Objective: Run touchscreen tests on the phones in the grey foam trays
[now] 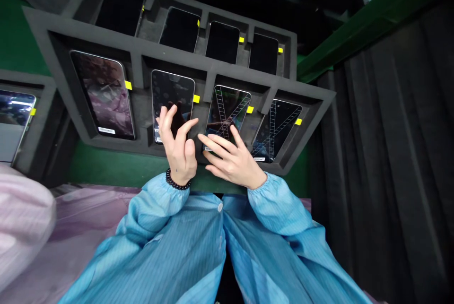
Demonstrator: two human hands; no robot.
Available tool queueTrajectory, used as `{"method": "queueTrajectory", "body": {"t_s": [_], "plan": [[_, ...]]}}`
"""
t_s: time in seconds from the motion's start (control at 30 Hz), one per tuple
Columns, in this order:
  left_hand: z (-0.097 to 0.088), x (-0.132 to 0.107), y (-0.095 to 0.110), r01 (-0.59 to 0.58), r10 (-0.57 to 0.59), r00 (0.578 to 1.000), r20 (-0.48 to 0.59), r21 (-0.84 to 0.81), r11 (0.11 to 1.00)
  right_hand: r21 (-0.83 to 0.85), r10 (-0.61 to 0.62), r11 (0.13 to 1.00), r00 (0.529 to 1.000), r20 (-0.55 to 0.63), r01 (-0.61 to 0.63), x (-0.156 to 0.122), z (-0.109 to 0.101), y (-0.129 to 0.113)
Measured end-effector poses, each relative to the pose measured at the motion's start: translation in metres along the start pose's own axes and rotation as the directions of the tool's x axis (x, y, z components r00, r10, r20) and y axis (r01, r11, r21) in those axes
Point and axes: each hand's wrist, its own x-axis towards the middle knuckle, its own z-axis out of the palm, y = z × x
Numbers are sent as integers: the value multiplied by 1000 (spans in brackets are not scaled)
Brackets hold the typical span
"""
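Note:
A dark grey foam tray point(138, 65) holds two rows of phones in slots, each with a small yellow tab beside it. My left hand point(179, 145) is raised in front of the second phone point(172, 96) of the near row, fingers spread and holding nothing. My right hand point(232, 160) reaches leftward with fingers stretched out, over the bottom edge of the third phone point(229, 110), whose screen reflects crossed ladder-like lines. Both arms wear light blue sleeves; a black bead bracelet point(176, 183) is on my left wrist.
A fourth phone point(278, 126) sits at the right of the near row, a larger-looking one point(104, 93) at the left. Another foam tray with a phone point(16, 122) lies at the far left. A dark curtain point(390, 152) hangs on the right; a pink sleeve point(21, 219) shows lower left.

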Motion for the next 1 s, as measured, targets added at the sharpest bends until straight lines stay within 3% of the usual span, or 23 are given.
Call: {"method": "queueTrajectory", "body": {"t_s": [0.13, 0.23, 0.37, 0.47, 0.7, 1.0], "plan": [[0, 0, 1, 26, -26, 1000, 3, 13, 1000, 33, 19, 999, 999, -40, -18, -5, -5, 1], [-1, -1, 2, 43, -43, 999, 13, 30, 999, 40, 143, 989, 983, -115, -140, -17, -19, 9], [0, -3, 2, 45, -45, 999, 19, 12, 999, -30, 367, 924, 903, -224, -382, -30, -33, 23], [1, -4, 2, 47, -46, 999, 16, -29, 999, -78, 472, 864, 855, -216, -497, -26, -35, 33], [0, -4, 1, 50, -50, 999, 20, -37, 998, -105, 509, 843, 845, -164, -528, -1, -35, 51], [1, -3, 3, 51, -51, 999, 6, -22, 998, -116, 480, 861, 866, -139, -495, -1, -33, 50]]}}
